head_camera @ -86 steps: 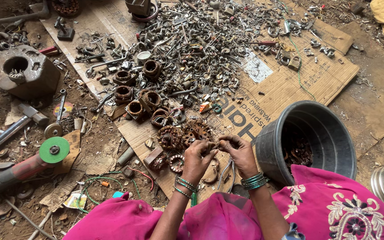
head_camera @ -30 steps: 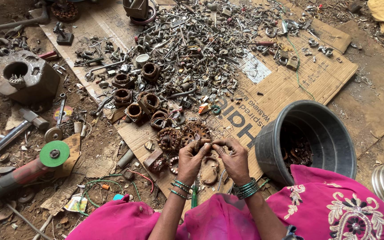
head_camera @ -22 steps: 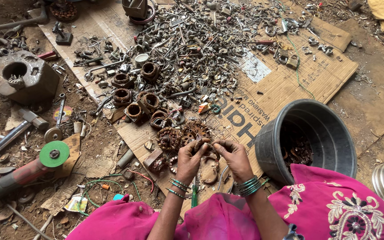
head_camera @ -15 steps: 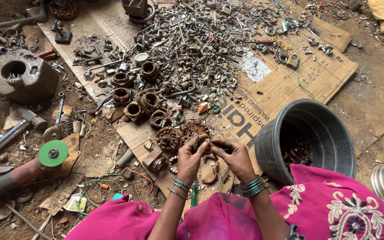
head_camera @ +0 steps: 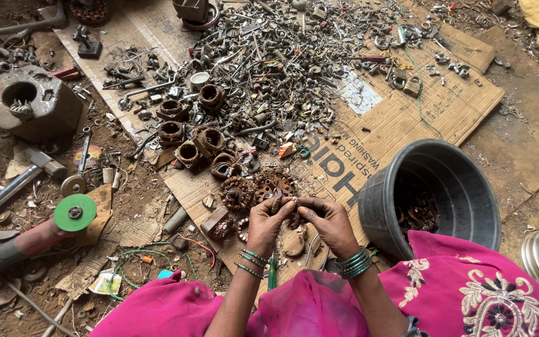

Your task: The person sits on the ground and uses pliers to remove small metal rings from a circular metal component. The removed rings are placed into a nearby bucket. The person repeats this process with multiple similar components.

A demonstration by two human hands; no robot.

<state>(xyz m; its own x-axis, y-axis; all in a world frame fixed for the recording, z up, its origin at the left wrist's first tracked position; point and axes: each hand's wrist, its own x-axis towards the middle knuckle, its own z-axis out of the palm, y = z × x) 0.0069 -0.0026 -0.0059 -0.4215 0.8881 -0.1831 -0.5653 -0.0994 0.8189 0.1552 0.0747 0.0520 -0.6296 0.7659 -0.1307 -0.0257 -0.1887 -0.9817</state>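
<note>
Both hands meet just in front of the rusty rotor (head_camera: 239,192) on the cardboard sheet (head_camera: 407,118). The left hand (head_camera: 268,219) and the right hand (head_camera: 327,219) each pinch, fingers curled nearly closed, a small rusty scrap part (head_camera: 289,206) held between them, just clear of the cardboard. Working it well seems to call for a steady pinch from one hand while the other pulls or twists with its fingertips. The part sits at the fingertips of both hands, near the rotor and left of the black bucket (head_camera: 432,193).

views: 1 | head camera | faces steeply down | near hands, cardboard (head_camera: 407,118)
</note>
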